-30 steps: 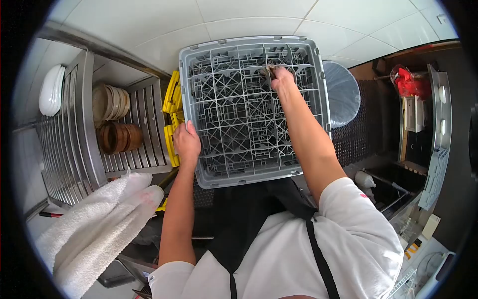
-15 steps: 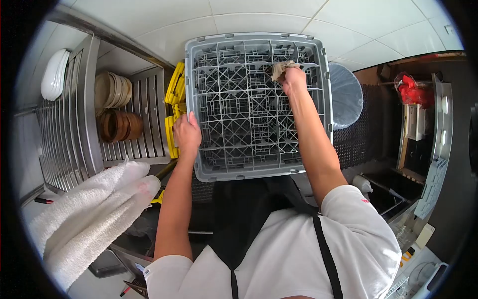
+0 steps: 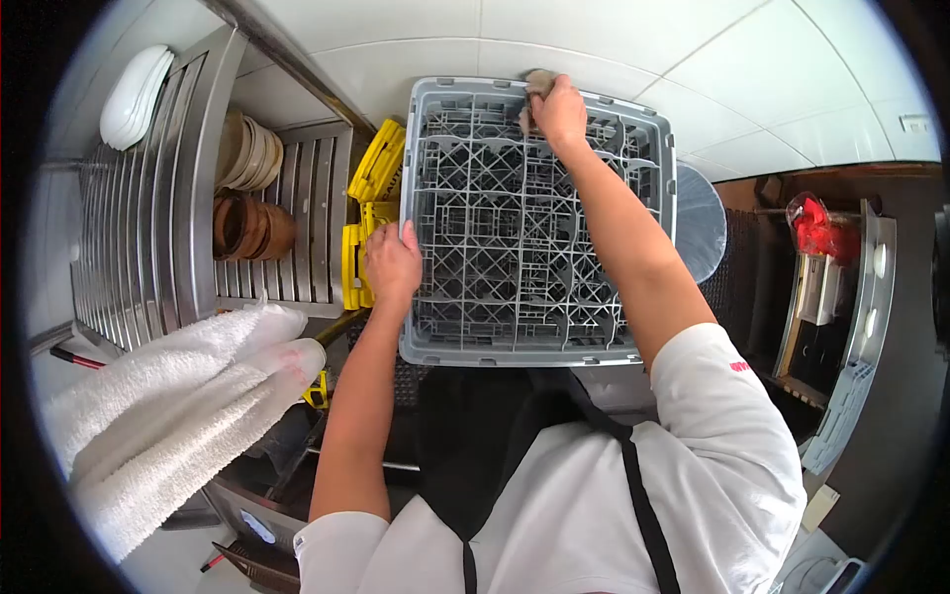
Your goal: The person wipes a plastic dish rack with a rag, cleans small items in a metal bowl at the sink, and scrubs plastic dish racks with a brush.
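Observation:
A grey dishwasher rack (image 3: pixel 534 355) with a gridded inside stands in front of me, its open top facing up. At its left side, my left hand (image 3: pixel 393 263) is closed on the rim, with the thumb over the edge. My right hand (image 3: pixel 560 111) reaches across to the far rim. Bunched in its fingers is a brownish cloth (image 3: pixel 539 81), pressed over that rim, with part of it hanging on the inner side. The fingertips under the cloth are hidden.
Yellow caution signs (image 3: pixel 376 163) stand just left of the rack. Further left, a slatted metal shelf (image 3: pixel 183 198) holds white dishes (image 3: pixel 137 97) and brown bowls (image 3: pixel 259 226). White towels (image 3: pixel 188 386) hang at lower left. A plastic-covered round container (image 3: pixel 701 226) is to the right.
My right hand has moved the cloth from over the inner grid to the far rim, away from me and leftward. My left hand stays at the left rim. The view has shifted slightly.

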`<action>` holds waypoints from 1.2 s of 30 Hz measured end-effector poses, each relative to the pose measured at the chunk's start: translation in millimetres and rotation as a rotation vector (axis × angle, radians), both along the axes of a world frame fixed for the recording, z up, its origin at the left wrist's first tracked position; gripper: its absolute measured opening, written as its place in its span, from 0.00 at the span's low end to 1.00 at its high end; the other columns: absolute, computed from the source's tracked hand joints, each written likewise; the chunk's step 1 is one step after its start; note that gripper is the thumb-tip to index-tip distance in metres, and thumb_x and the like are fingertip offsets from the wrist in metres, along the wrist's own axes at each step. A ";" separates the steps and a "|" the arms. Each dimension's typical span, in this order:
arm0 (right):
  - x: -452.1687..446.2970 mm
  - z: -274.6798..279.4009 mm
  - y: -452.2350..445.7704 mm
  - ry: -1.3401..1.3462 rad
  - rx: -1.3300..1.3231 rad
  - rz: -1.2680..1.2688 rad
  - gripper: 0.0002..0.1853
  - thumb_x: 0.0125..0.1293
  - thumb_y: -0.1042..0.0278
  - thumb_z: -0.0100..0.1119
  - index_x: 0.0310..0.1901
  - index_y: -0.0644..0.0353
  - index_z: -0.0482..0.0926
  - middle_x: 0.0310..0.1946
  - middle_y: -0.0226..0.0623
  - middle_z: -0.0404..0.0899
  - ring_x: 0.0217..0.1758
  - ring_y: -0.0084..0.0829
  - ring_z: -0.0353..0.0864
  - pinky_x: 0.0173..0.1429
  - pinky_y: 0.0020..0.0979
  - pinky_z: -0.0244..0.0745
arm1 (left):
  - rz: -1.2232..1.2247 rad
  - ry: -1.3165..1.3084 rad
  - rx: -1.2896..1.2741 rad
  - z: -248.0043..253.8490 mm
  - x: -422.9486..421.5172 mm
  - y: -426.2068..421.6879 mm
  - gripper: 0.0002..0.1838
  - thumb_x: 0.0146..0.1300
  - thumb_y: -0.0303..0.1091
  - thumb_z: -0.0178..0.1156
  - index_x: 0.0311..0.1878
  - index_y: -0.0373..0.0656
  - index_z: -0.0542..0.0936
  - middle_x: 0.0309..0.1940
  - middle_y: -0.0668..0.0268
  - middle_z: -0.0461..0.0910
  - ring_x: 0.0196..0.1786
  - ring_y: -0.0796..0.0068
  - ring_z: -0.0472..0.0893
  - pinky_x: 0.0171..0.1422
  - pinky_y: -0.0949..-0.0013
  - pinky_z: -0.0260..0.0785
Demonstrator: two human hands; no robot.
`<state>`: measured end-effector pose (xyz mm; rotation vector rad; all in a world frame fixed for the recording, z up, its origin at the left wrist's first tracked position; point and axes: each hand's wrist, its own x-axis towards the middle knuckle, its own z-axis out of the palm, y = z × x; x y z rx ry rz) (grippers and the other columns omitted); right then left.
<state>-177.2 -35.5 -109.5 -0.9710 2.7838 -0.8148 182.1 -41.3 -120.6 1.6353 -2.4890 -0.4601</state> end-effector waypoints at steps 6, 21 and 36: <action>17.7 -14.0 9.5 -0.145 -0.253 -0.148 0.24 0.61 0.57 0.66 0.52 0.66 0.76 0.44 0.62 0.83 0.50 0.62 0.83 0.56 0.52 0.77 | 0.020 0.018 0.012 3.8 -1.0 0.2 0.23 0.75 0.52 0.50 0.50 0.41 0.82 0.51 0.53 0.81 0.57 0.49 0.78 0.58 0.47 0.71; 26.3 39.8 47.7 -0.129 -0.062 0.363 0.13 0.68 0.60 0.58 0.47 0.59 0.82 0.42 0.56 0.85 0.47 0.56 0.85 0.54 0.51 0.78 | 0.005 0.053 -0.036 -2.4 -1.2 0.0 0.24 0.76 0.51 0.48 0.45 0.38 0.82 0.48 0.49 0.82 0.53 0.45 0.79 0.56 0.45 0.72; 151.2 80.2 416.0 -0.479 -0.752 -0.488 0.12 0.71 0.68 0.64 0.50 0.68 0.81 0.40 0.31 0.83 0.40 0.18 0.79 0.46 0.27 0.77 | -0.035 0.338 0.172 2.5 8.0 1.0 0.34 0.76 0.52 0.50 0.71 0.29 0.67 0.69 0.40 0.68 0.70 0.42 0.69 0.75 0.52 0.59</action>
